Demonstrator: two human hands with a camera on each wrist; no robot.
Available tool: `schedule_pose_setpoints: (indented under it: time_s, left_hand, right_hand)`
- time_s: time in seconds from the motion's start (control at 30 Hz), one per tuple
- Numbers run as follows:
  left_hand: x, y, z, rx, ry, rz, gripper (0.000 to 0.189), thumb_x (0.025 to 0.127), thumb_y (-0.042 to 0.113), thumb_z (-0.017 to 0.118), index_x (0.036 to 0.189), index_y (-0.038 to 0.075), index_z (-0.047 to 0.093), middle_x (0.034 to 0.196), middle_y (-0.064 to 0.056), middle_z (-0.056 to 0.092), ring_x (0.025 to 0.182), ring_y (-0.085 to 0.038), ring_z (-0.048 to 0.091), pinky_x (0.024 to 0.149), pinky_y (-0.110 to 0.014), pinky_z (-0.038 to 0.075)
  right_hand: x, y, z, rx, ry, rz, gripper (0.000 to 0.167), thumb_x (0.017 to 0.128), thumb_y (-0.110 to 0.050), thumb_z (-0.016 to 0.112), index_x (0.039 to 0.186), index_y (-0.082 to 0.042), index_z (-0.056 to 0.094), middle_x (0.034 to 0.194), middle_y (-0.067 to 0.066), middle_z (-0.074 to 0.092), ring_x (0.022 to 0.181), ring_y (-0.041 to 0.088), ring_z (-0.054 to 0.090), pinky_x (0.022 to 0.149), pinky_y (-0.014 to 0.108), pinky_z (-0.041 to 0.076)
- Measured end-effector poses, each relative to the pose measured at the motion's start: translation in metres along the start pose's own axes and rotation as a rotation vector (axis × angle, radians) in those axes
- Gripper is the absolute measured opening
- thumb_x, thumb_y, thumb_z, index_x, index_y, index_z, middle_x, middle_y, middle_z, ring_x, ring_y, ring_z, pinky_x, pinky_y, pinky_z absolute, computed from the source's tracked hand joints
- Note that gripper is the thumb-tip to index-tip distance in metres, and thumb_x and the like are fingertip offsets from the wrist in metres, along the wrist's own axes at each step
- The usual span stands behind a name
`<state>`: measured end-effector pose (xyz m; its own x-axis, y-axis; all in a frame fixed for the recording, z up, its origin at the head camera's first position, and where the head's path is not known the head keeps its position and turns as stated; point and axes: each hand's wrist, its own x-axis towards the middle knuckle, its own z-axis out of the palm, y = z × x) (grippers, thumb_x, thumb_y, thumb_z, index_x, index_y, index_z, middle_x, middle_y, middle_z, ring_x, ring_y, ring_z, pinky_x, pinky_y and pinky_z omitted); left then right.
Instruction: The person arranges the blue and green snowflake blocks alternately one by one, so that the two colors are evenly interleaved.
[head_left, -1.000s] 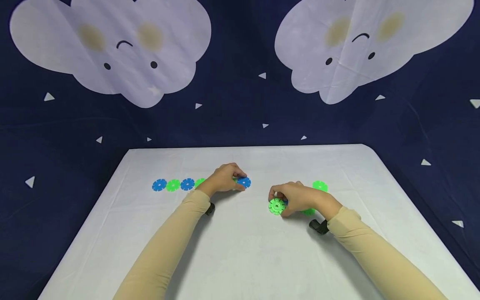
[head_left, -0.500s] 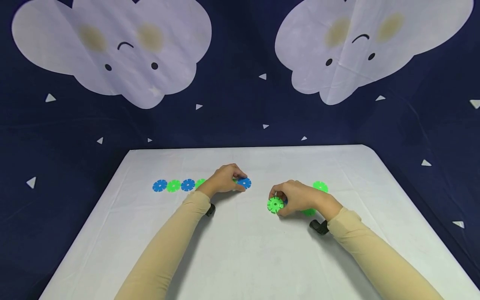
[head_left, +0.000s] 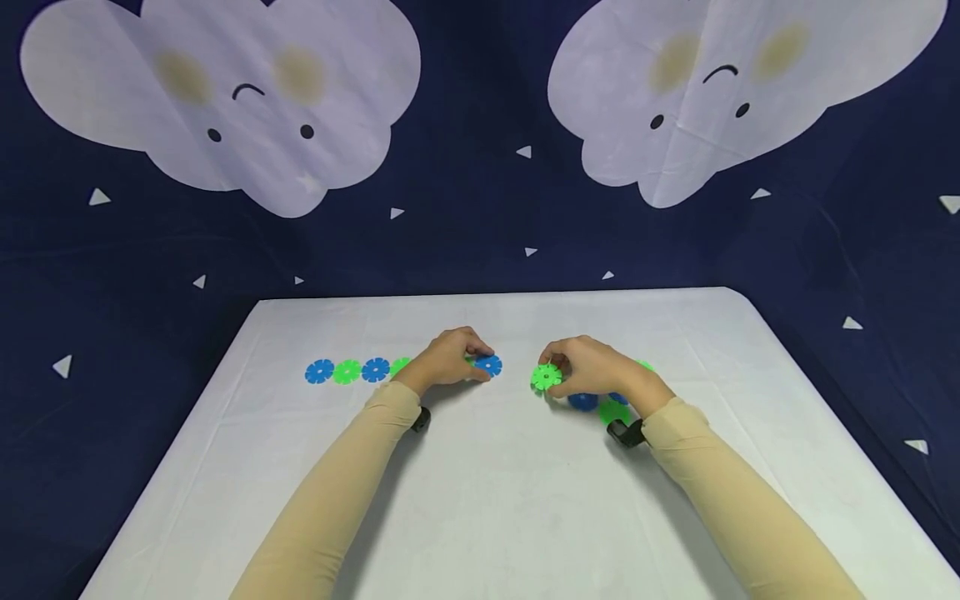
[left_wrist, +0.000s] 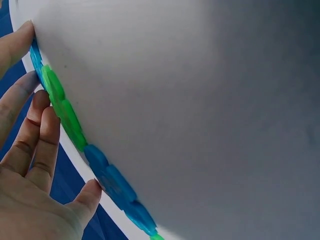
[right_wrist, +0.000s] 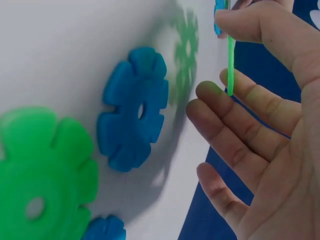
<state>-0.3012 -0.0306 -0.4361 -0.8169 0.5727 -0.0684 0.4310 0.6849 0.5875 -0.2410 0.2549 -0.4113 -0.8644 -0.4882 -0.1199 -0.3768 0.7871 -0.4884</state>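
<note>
A row of alternating blue and green interlocking discs, flower-shaped with notched rims, lies across the left of the table in the head view, partly hidden by my left hand (head_left: 448, 358). That hand holds the blue disc (head_left: 491, 365) at the row's right end between thumb and fingers. In the left wrist view, a green disc (left_wrist: 64, 107) and another blue disc (left_wrist: 119, 187) follow along the row under the hand. My right hand (head_left: 594, 367) pinches a single green disc (head_left: 546, 377) by its edge, raised above the table, a short gap right of the row.
Under and beside the right hand lie loose discs: a blue one (head_left: 582, 402), a green one (head_left: 615, 412), another blue one (head_left: 618, 398) and a partly hidden green one (head_left: 645, 365). The white table (head_left: 480, 500) ends at a dark blue cloth (head_left: 480, 250) behind.
My right hand has moved away from me and slightly left with the green disc, uncovering loose discs beneath. The left hand and the row have stayed in place.
</note>
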Motion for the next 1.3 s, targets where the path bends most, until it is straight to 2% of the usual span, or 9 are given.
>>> schedule_pose_setpoints:
  time_s: [0.43, 0.8, 1.3]
  left_hand:
    - [-0.001, 0.002, 0.0, 0.019, -0.012, -0.014, 0.043, 0.09, 0.025, 0.09, 0.131, 0.016, 0.079, 0.127, -0.003, 0.069, 0.122, -0.024, 0.064, 0.112, -0.043, 0.053]
    - [0.002, 0.001, 0.0, 0.035, -0.018, -0.004, 0.043, 0.09, 0.026, 0.089, 0.131, 0.017, 0.079, 0.127, -0.003, 0.07, 0.12, -0.023, 0.066, 0.11, -0.042, 0.054]
    - [0.005, -0.002, 0.0, 0.019, -0.02, -0.014, 0.045, 0.089, 0.026, 0.09, 0.131, 0.016, 0.079, 0.127, -0.003, 0.069, 0.12, -0.023, 0.066, 0.111, -0.044, 0.054]
  right_hand:
    - [0.025, 0.009, 0.002, 0.05, 0.032, 0.05, 0.051, 0.086, -0.029, 0.088, 0.129, -0.004, 0.074, 0.119, 0.009, 0.078, 0.111, 0.024, 0.072, 0.104, 0.046, 0.059]
    - [0.04, 0.007, 0.008, 0.017, 0.05, 0.048, 0.05, 0.087, -0.033, 0.089, 0.128, -0.007, 0.076, 0.115, 0.006, 0.076, 0.108, 0.022, 0.07, 0.103, 0.045, 0.058]
    - [0.051, -0.007, 0.012, -0.047, 0.047, 0.061, 0.051, 0.085, -0.038, 0.092, 0.126, -0.011, 0.077, 0.11, 0.005, 0.072, 0.103, 0.021, 0.067, 0.098, 0.044, 0.058]
